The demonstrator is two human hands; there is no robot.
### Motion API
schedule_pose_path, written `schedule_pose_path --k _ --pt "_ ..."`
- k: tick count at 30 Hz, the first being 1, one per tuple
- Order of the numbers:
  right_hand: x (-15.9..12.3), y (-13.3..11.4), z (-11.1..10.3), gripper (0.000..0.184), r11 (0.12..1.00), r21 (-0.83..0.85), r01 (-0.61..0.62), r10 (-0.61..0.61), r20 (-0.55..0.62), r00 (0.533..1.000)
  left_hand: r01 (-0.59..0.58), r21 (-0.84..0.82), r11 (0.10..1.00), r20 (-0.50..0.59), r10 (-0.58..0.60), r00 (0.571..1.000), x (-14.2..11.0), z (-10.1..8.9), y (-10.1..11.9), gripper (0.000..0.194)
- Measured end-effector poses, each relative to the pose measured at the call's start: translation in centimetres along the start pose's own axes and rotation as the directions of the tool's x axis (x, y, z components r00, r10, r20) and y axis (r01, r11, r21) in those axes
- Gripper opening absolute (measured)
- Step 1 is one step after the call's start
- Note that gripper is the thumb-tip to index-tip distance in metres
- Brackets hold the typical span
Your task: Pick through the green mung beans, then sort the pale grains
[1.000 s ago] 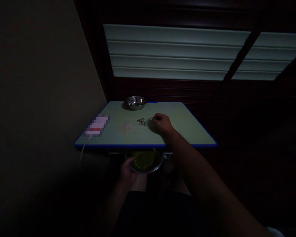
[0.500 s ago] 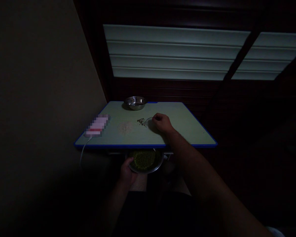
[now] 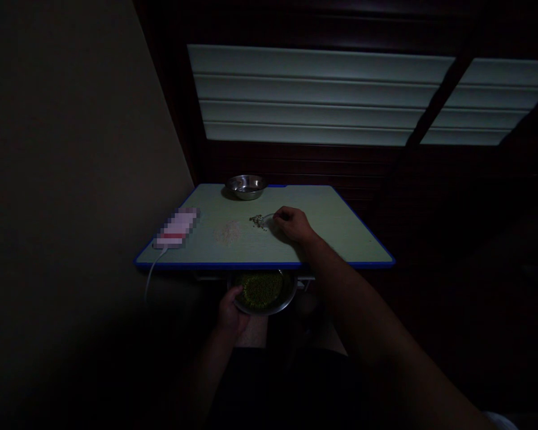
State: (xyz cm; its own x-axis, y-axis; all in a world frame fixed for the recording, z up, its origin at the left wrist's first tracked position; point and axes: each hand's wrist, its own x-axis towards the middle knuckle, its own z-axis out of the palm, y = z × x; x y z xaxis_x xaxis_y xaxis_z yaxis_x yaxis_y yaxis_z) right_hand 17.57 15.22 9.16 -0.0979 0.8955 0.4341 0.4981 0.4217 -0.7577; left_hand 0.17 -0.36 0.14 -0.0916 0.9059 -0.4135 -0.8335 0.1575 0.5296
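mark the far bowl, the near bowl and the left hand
Far bowl (image 3: 248,194), head view, front outer wall.
Near bowl (image 3: 289,292), head view, right inner wall.
Left hand (image 3: 231,312), head view, middle of the hand.

With the dark grains (image 3: 257,222) as centre, my right hand (image 3: 293,224) pinches a clear thin piece (image 3: 269,219) at three o'clock. At six, below the table's (image 3: 332,239) near edge, my left hand (image 3: 228,310) grips a steel bowl (image 3: 275,310) of green beans (image 3: 262,289). Pale grains (image 3: 228,233) lie at eight, a blurred pink slab (image 3: 177,228) at nine.
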Motion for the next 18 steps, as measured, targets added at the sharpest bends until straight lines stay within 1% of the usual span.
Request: schedule_pose_path --k 7,12,18 --pt "0.1 0.11 0.04 0.013 1.0 0.015 -0.015 0.016 -0.023 1.0 0.0 -0.003 1.0 -0.045 0.0 0.999 -0.09 0.03 0.0 0.033" --pt "0.14 0.03 0.02 0.015 1.0 0.02 -0.014 0.015 -0.03 0.999 -0.013 0.008 1.0 -0.038 0.013 0.999 -0.28 0.31 0.06 0.031" --pt "0.14 0.26 0.08 0.014 0.999 0.033 -0.041 0.042 -0.034 0.999 -0.008 0.005 1.0 -0.021 0.008 1.0 -0.05 0.05 -0.03 0.031"
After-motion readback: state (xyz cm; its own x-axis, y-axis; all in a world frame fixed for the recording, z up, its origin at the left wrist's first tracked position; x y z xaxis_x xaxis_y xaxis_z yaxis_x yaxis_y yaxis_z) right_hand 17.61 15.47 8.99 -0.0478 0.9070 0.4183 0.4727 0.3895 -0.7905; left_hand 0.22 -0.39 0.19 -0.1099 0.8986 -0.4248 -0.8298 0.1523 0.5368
